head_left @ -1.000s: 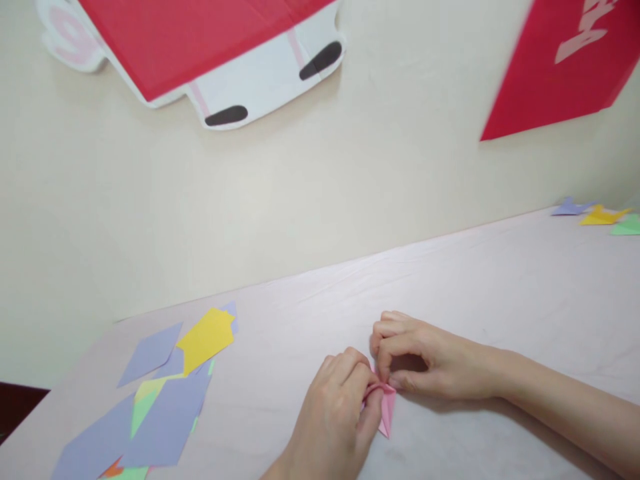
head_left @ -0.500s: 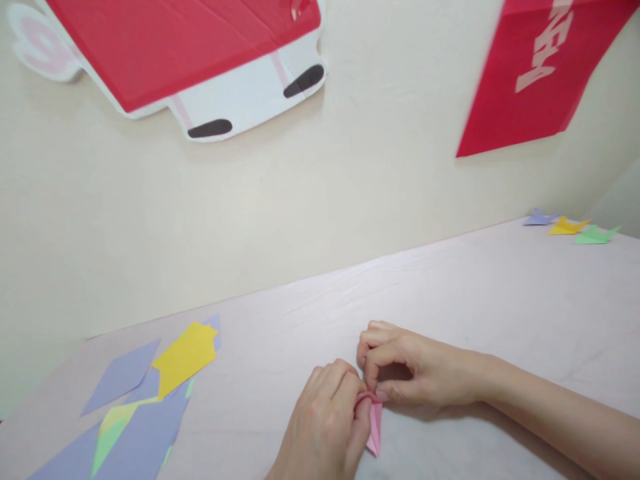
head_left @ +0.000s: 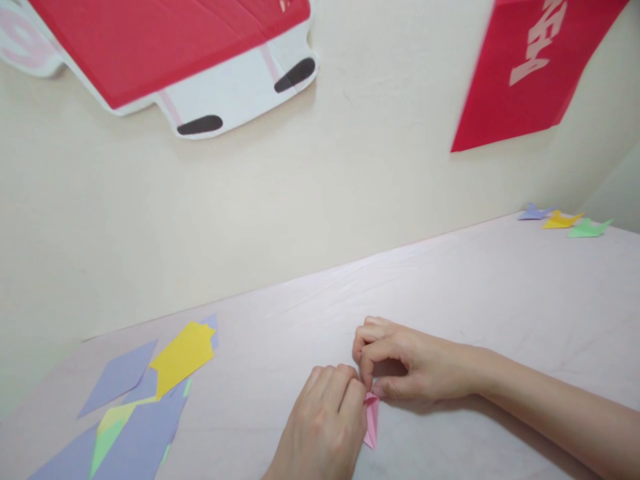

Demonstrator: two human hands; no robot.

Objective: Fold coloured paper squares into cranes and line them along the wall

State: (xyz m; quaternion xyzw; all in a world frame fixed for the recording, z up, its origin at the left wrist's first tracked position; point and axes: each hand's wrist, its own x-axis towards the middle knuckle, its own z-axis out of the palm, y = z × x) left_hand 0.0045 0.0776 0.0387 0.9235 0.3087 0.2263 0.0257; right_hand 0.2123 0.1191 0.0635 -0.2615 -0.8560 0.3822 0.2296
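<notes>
Bare left hand (head_left: 320, 423) curled over left side of pink folded-paper piece (head_left: 371, 427); fingertips hidden, can't tell grip. Piece on pale worktop (head_left: 280, 340), well in from far edge, long axis near-to-far, sharp tip nearward. Bare right hand (head_left: 400, 365) pinches far end, thumb and index. Far right corner: green, yellow, purple folded-paper shapes (head_left: 561, 221).

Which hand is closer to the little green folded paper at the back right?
Right. The right hand is at the pink paper, left of the green folded paper and nearer the person; the left hand, also at the pink paper, is farther left.
</notes>
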